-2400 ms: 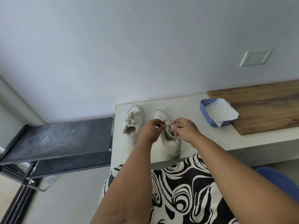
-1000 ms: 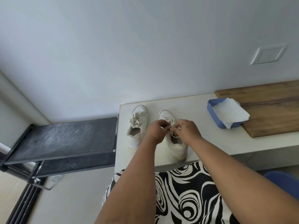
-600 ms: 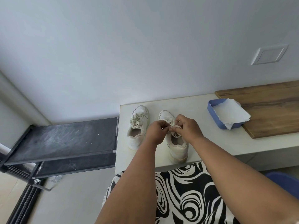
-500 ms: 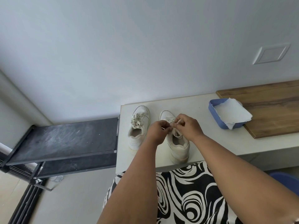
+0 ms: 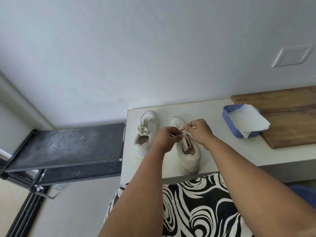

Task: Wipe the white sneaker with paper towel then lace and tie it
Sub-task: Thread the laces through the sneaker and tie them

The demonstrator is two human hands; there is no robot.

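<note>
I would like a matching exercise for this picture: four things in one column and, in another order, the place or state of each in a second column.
Things:
1. sneaker with the tied bow
2. sneaker being laced
3. paper towel
4. wooden board

Places or states:
A. lies in the blue tray
B. at the right end of the counter
C. nearest the black rack
D. under both hands, which pinch its lace

Pairs: 1-C, 2-D, 3-A, 4-B

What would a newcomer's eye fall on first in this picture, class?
Two hands, left hand and right hand, pinch the laces of the right-hand sneaker on the white counter. Beside it stands a second sneaker, already tied; further right, a blue tray holds torn paper towel.
</note>
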